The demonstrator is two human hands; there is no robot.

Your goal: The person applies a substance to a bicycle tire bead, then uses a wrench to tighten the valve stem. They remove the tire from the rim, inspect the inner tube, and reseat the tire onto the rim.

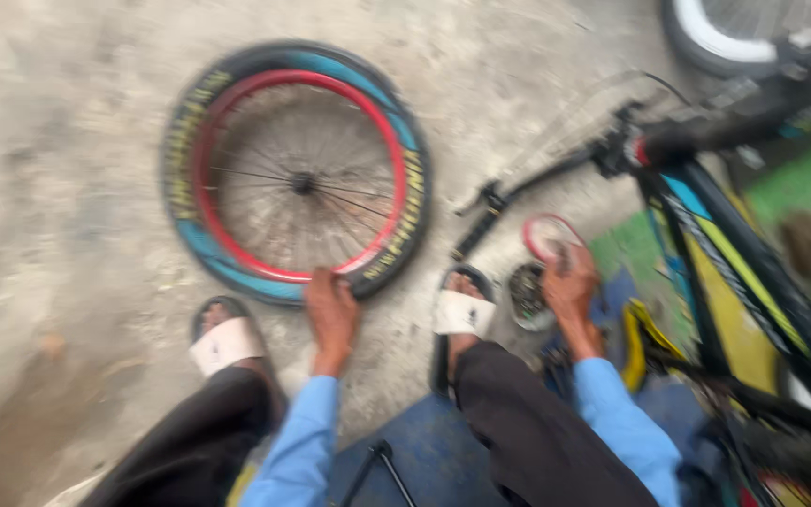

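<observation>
Bicycle wheel point(298, 174) lies flat on the concrete floor point(68, 122), its black tyre with blue and yellow markings ringing a red rim, just beyond the fingers of my left hand point(332, 310). Those fingers rest on the near edge of the tyre, held close together and curled over it; the blur keeps me from telling how firmly they grip. My right hand point(570, 286) is off to the other side, its fingers bent around a small round red-rimmed container point(548, 235); I cannot tell whether they pinch it or only touch it. Just inside those fingers sits a dark round tin point(526, 293). My sandalled feet point(462, 312) are planted between the two hands. Beyond the right fingers leans a bicycle frame point(734, 253), black with yellow and blue.
</observation>
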